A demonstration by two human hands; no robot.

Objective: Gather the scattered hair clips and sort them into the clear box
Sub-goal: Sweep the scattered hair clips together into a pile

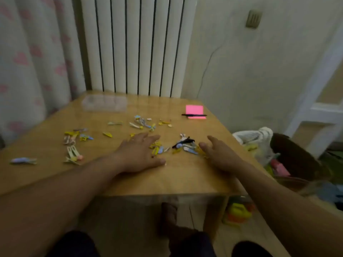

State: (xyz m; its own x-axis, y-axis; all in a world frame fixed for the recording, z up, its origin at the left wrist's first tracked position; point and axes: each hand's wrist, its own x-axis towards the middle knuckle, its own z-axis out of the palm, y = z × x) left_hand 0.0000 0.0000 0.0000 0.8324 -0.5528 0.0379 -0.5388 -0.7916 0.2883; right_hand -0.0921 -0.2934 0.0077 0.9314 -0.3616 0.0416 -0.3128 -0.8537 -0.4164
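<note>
Several small hair clips, yellow, blue, pink and white, lie scattered over the wooden table (185, 180). One cluster of clips (183, 145), with a black clip on top, sits between my hands. My left hand (139, 154) lies flat on the table with straight fingers, its fingertips touching yellow clips (156, 147). My right hand (219, 154) rests open just right of the cluster, fingers pointing left over it. More clips (76, 136) lie at the left and others (143, 123) in the middle. The clear box (104, 102) stands at the far left of the table.
A pink sticky-note pad (194, 111) with a black pen (194, 115) across it lies at the far right. A white radiator (137, 47) stands behind the table, a curtain at the left. Bags and clutter (259, 145) crowd the floor right of the table.
</note>
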